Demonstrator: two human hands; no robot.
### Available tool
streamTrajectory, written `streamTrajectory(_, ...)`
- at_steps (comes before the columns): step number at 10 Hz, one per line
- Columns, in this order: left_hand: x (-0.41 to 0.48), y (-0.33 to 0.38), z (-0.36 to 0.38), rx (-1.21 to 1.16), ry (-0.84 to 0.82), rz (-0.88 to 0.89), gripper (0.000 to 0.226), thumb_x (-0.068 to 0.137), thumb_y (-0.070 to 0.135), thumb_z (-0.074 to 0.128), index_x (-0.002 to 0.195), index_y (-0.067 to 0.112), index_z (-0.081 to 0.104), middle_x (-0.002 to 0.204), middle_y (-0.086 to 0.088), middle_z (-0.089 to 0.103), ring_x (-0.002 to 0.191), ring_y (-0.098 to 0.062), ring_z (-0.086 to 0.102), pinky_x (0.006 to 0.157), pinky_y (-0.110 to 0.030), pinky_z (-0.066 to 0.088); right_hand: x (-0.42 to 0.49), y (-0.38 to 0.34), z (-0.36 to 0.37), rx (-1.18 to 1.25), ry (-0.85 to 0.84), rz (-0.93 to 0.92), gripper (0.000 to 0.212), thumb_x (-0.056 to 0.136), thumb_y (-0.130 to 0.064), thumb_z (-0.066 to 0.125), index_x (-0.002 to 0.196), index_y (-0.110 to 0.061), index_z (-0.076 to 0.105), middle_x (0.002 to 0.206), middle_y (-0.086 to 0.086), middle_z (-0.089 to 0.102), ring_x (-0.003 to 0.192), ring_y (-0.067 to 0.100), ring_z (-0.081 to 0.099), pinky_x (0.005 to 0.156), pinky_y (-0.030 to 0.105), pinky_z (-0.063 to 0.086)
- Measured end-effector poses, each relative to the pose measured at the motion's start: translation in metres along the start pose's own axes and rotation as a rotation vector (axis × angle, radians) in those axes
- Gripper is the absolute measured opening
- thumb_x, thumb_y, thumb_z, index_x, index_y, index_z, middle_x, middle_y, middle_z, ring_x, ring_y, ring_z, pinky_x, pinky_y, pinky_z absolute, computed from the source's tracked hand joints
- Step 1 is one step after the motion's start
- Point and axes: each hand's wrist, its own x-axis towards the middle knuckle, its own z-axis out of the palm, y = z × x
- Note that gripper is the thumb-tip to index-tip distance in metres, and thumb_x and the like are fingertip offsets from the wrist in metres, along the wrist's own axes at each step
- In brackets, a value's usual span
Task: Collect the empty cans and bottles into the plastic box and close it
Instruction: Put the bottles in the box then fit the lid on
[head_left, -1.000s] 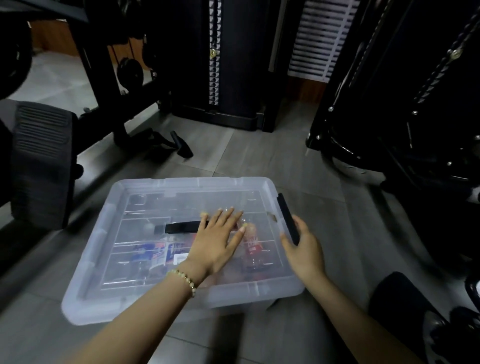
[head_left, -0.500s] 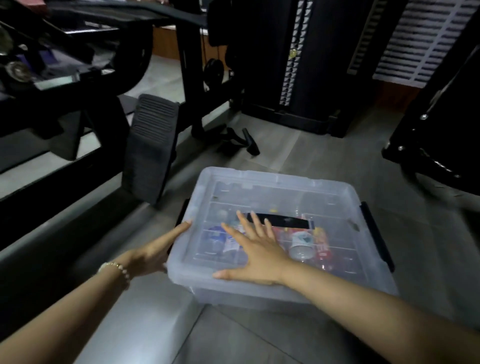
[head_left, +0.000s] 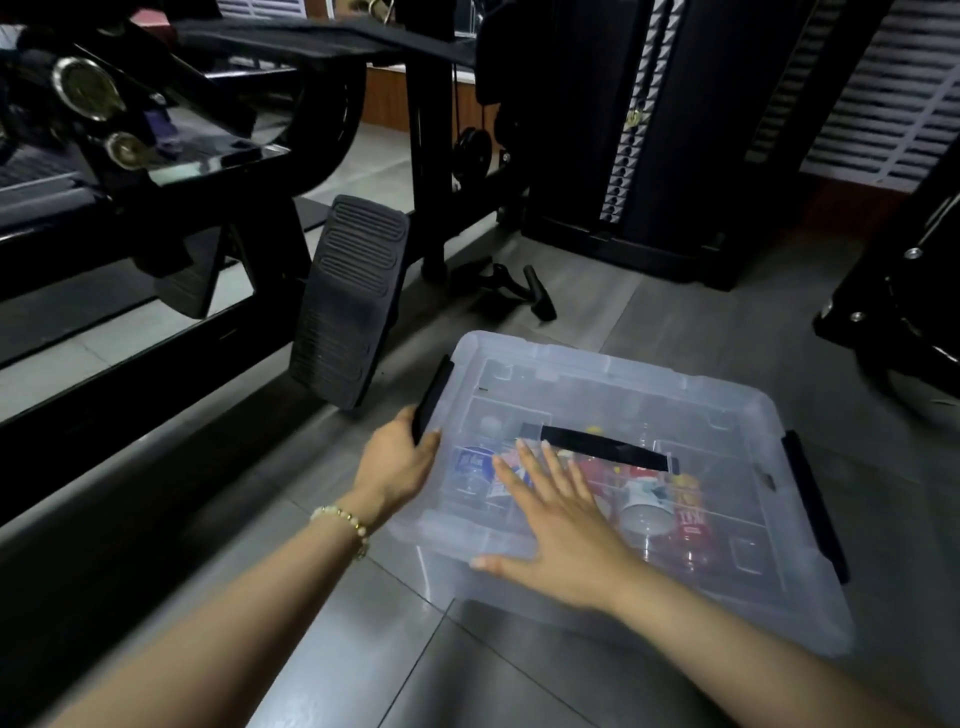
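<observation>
On the grey tiled floor (head_left: 701, 312) sits the plastic box (head_left: 613, 374), lid on, cans and bottles (head_left: 644, 504) visible through it. Left hand (head_left: 397, 460) grips the black latch (head_left: 432, 397) at the box's left edge; right hand (head_left: 558, 525) lies flat, fingers spread, on the lid (head_left: 727, 415).

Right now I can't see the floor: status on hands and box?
Left hand gripping black side latch. Right hand flat on clear plastic lid. Cans, bottles inside. Nothing blocking.
</observation>
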Motion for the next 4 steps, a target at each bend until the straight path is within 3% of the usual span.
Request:
streamTrajectory(1, 0.016, 0.006, 0.002, -0.176, -0.077, -0.031, 0.048, 0.09, 0.032, 0.053, 0.133, 0.01, 0.045, 0.127, -0.004, 0.059, 0.113, -0.021, 0.055, 0.09, -0.024, 0.039, 0.014, 0.003, -0.001, 0.023, 0.026, 0.046, 0.103, 0.067, -0.082, 0.033, 0.147, -0.033, -0.008, 0.156, -0.002, -0.022, 0.141, 0.022, -0.028, 0.115, 0.042, -0.017)
streamTrajectory(2, 0.018, 0.011, 0.009, -0.319, -0.11, -0.076, 0.057, 0.092, 0.031, 0.05, 0.142, 0.012, 0.031, 0.143, -0.006, 0.044, 0.128, -0.021, 0.043, 0.099, -0.025, 0.031, 0.035, 0.013, -0.012, 0.041, 0.043, 0.105, 0.099, 0.072, -0.078, 0.041, 0.148, -0.031, -0.004, 0.158, 0.0, -0.017, 0.143, 0.025, -0.023, 0.116, 0.042, -0.013)
streamTrajectory(3, 0.014, 0.01, 0.019, -0.472, -0.12, -0.065, 0.061, 0.092, 0.029, 0.051, 0.145, 0.013, 0.025, 0.151, -0.005, 0.033, 0.124, -0.01, 0.039, 0.097, -0.022, 0.03, 0.049, 0.028, -0.02, 0.089, 0.051, 0.125, 0.098, 0.072, -0.076, 0.045, 0.148, -0.032, 0.002, 0.159, -0.002, -0.013, 0.144, 0.024, -0.019, 0.118, 0.043, -0.008)
streamTrajectory(4, 0.009, 0.02, 0.026, -0.556, -0.108, -0.049, 0.063, 0.091, 0.033, 0.051, 0.145, 0.014, 0.024, 0.15, -0.003, 0.034, 0.115, -0.005, 0.038, 0.094, -0.021, 0.032, 0.054, 0.044, -0.036, 0.076, 0.02, 0.13, 0.098, 0.071, -0.074, 0.049, 0.148, -0.035, 0.003, 0.159, -0.005, -0.01, 0.146, 0.022, -0.014, 0.119, 0.042, -0.006)
